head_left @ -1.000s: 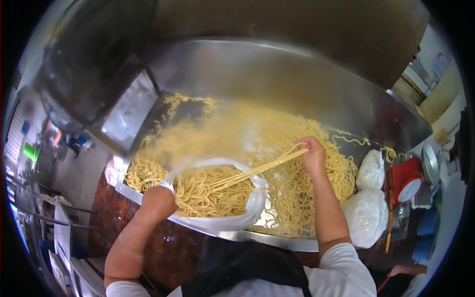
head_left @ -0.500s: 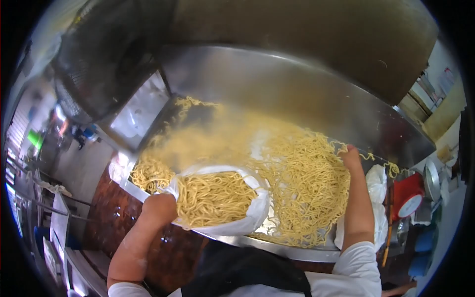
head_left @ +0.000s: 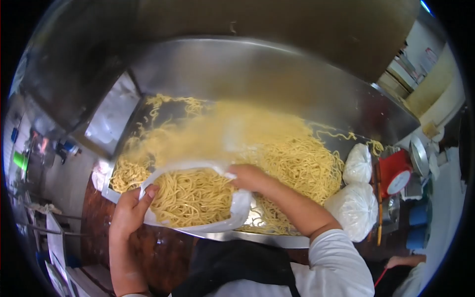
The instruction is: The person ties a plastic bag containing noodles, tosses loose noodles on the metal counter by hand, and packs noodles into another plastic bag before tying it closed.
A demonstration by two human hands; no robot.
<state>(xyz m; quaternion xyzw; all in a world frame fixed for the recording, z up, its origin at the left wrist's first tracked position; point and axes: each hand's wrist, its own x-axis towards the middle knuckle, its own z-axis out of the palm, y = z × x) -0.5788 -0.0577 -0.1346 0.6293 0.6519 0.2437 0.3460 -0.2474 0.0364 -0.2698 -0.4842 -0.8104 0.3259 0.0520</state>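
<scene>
A white plastic bag [head_left: 240, 210], its mouth spread wide, is full of yellow noodles [head_left: 193, 198] at the front edge of a metal tray table [head_left: 277, 241]. My left hand [head_left: 132, 205] pinches the bag's left rim, thumb on top. On the far right side of the opening, my right hand [head_left: 246, 177] is closed on the rim. Just beyond and to the right lies a broad heap of loose noodles [head_left: 302, 166] on the metal. Part of that heap is hidden behind my right forearm.
Two filled, tied white bags [head_left: 352, 210] rest right of the heap. Beside them stand a red scale [head_left: 395, 173] and a thin wooden stick [head_left: 379, 208]. A large dark fan [head_left: 84, 64] looms at upper left. At lower right, another person's hand [head_left: 398, 261] shows.
My right hand has left the far right side of the noodle heap and come to the bag's rim. My left hand and the bag have shifted left in view, with the camera also turning.
</scene>
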